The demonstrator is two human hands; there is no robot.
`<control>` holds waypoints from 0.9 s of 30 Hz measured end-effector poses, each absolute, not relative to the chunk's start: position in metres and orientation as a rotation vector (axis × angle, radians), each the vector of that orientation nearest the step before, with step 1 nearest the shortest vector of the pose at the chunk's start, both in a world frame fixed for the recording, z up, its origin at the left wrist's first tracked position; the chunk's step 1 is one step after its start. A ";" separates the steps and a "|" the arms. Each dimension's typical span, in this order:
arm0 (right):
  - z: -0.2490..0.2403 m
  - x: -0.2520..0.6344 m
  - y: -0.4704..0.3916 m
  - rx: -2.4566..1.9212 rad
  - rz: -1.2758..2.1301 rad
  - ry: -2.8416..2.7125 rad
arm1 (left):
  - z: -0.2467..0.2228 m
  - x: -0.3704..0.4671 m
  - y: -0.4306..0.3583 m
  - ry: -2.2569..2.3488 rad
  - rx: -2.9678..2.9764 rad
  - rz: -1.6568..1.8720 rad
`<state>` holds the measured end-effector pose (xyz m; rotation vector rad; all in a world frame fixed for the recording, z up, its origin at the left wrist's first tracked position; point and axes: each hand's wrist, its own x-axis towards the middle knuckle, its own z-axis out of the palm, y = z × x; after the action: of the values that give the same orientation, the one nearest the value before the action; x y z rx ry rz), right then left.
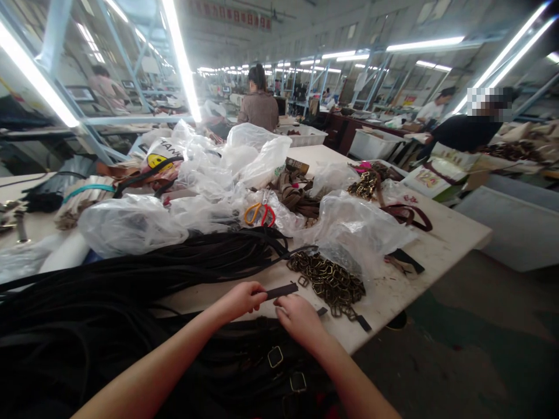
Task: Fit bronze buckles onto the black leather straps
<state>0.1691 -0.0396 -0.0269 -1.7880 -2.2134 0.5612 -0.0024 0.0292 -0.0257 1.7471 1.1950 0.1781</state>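
My left hand (243,302) is closed on a black strap (283,290), whose flat end sticks out to the right past the fingers. Close beside it, my right hand (301,319) has its fingers bent and pinched together; what they hold, if anything, is hidden. Behind the right hand a short dark strip end (322,312) shows. A pile of brass-coloured metal buckles (329,282) lies just beyond the hands on the table (454,238). Below my hands, black straps bear square metal buckles (275,357). A long bundle of black straps (174,262) stretches to the left.
Scissors with orange and red handles (261,215) lie among clear plastic bags (349,224). Brown straps (297,195) and more metal fittings (364,185) sit farther back. White bins (510,224) stand right of the table. Several people work in the background, one in dark clothing (465,131) at right.
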 end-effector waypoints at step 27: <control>-0.015 0.176 -0.030 -1.264 -0.226 -2.437 | -0.012 0.015 0.018 1.235 1.241 0.520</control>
<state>0.1760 -0.0297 -0.0147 -1.2637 -2.4367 -0.2255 0.0155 0.0178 -0.0118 1.2409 1.2347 0.5200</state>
